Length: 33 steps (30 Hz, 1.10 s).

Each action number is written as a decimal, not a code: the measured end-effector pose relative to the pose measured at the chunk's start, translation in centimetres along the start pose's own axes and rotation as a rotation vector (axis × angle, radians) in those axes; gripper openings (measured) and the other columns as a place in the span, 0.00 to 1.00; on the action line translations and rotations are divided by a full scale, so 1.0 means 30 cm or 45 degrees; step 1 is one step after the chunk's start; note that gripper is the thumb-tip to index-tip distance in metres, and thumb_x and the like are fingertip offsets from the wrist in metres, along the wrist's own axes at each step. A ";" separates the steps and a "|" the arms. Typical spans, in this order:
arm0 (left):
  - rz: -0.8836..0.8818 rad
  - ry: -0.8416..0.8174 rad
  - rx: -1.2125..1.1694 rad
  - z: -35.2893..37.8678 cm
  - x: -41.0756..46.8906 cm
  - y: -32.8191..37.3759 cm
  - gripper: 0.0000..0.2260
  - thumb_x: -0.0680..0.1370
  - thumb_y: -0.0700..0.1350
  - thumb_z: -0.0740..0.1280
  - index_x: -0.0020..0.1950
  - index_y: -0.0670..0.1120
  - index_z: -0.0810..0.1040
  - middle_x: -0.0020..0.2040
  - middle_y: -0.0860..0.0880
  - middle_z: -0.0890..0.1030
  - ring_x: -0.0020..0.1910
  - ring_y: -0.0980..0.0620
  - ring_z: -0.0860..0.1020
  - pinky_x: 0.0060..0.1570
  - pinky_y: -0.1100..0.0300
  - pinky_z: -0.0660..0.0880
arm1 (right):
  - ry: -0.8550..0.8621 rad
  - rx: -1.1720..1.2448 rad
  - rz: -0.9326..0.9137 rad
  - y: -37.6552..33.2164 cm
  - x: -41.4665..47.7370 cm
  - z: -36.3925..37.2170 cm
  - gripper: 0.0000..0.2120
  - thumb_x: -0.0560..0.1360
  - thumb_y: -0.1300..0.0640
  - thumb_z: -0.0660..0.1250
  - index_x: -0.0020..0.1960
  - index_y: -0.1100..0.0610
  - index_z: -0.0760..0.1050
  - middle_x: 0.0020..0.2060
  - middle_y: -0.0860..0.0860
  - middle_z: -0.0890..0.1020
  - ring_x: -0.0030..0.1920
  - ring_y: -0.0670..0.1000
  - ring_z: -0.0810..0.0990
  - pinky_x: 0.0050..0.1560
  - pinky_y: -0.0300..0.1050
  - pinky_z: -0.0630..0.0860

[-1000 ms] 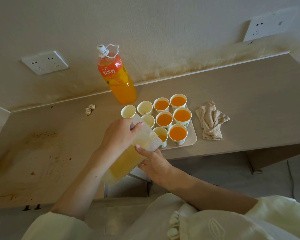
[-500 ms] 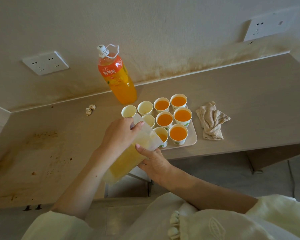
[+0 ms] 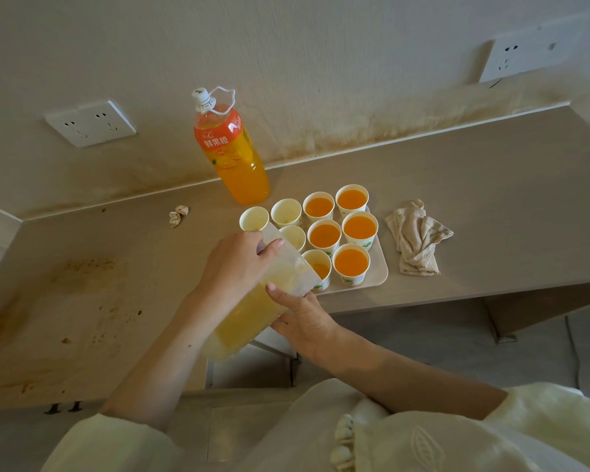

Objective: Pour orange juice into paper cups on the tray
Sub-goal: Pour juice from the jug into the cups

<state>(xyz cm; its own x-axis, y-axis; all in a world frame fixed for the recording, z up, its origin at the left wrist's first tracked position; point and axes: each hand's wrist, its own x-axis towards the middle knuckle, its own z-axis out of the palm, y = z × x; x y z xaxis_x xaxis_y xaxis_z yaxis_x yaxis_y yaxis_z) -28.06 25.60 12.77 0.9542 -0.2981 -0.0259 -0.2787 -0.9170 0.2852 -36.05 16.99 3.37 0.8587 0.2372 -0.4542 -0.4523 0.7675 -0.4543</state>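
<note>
We are watching a person tilting a translucent jug (image 3: 249, 315) of orange juice over the tray (image 3: 380, 272), which is sitting on the counter (image 3: 491, 199) at 12 o'clock from the body. The left hand (image 3: 235, 267) is wrapping round the jug's upper side, fingers curling over its rim. The right hand (image 3: 304, 323) is cupping it from 5 o'clock, thumb lying on the wall and fingers curling beneath. The jug's lip is hanging over the part-filled cup (image 3: 322, 269) at the tray's 7 o'clock corner. We are counting five full cups (image 3: 351, 262) filling the tray's 12 to 5 o'clock side and three empty cups (image 3: 286, 212) standing at its 10 o'clock. A juice bottle (image 3: 239, 161) is standing upright at 11 o'clock of the tray, a crumpled cloth (image 3: 418, 240) is lying at 3 o'clock, and a paper scrap (image 3: 178, 214) at 9 o'clock.
</note>
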 end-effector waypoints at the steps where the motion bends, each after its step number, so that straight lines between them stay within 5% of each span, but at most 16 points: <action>1: 0.002 0.002 0.000 -0.001 -0.001 0.001 0.21 0.79 0.56 0.62 0.31 0.46 0.64 0.26 0.51 0.65 0.27 0.51 0.64 0.28 0.57 0.59 | 0.000 -0.004 0.002 0.000 -0.001 0.000 0.40 0.63 0.55 0.78 0.71 0.49 0.64 0.64 0.55 0.77 0.65 0.58 0.75 0.64 0.58 0.75; 8: 0.010 0.009 0.015 -0.004 -0.002 0.007 0.22 0.79 0.56 0.62 0.30 0.45 0.64 0.26 0.50 0.66 0.27 0.51 0.65 0.27 0.57 0.58 | 0.017 0.011 0.024 -0.003 -0.003 0.001 0.47 0.58 0.52 0.82 0.72 0.49 0.64 0.65 0.55 0.77 0.66 0.59 0.74 0.67 0.60 0.72; 33: 0.010 -0.005 0.006 -0.015 -0.003 0.015 0.22 0.78 0.56 0.62 0.30 0.46 0.62 0.26 0.50 0.65 0.27 0.51 0.64 0.27 0.57 0.58 | 0.010 0.050 -0.002 -0.038 -0.055 0.051 0.36 0.66 0.56 0.74 0.71 0.51 0.65 0.63 0.56 0.77 0.62 0.57 0.76 0.43 0.46 0.82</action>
<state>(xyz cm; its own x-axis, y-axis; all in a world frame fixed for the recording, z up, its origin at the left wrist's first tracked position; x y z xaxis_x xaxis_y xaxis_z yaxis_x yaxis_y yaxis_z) -28.23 25.33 13.34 0.9515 -0.3066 -0.0274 -0.2870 -0.9158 0.2811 -36.58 16.63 5.82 0.8574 0.2318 -0.4595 -0.4413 0.7905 -0.4247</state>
